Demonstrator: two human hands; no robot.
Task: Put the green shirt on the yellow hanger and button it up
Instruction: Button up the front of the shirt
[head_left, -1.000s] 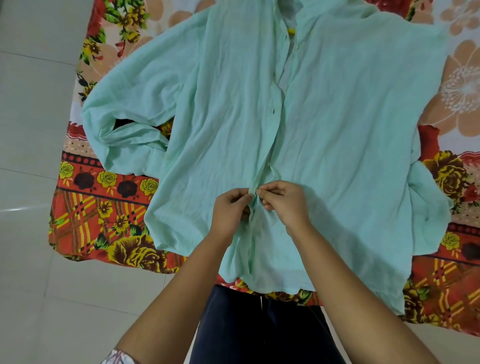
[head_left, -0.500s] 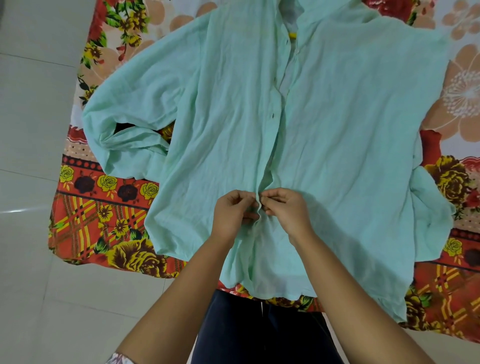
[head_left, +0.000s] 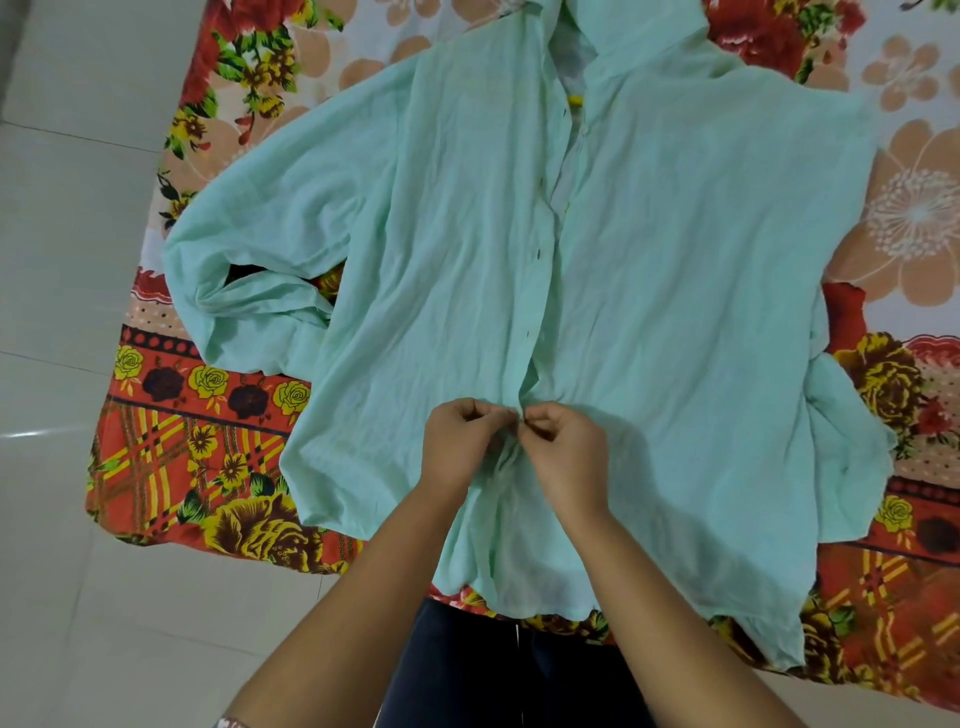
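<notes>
A pale green shirt lies spread face up on a flowered bedsheet, collar away from me. A small bit of the yellow hanger shows in the open neck; the remainder is hidden inside the shirt. The upper placket gapes open near the collar. My left hand pinches the left edge of the placket low on the front. My right hand pinches the right edge against it, fingertips meeting at the seam. The button between them is hidden by my fingers.
The flowered bedsheet in red, yellow and peach covers a low bed whose near edge runs by my dark trousers. Pale floor tiles lie to the left. Both shirt sleeves are folded at the sides.
Both hands have shifted slightly up the placket, still pinching its two edges together. The shirt has barely moved.
</notes>
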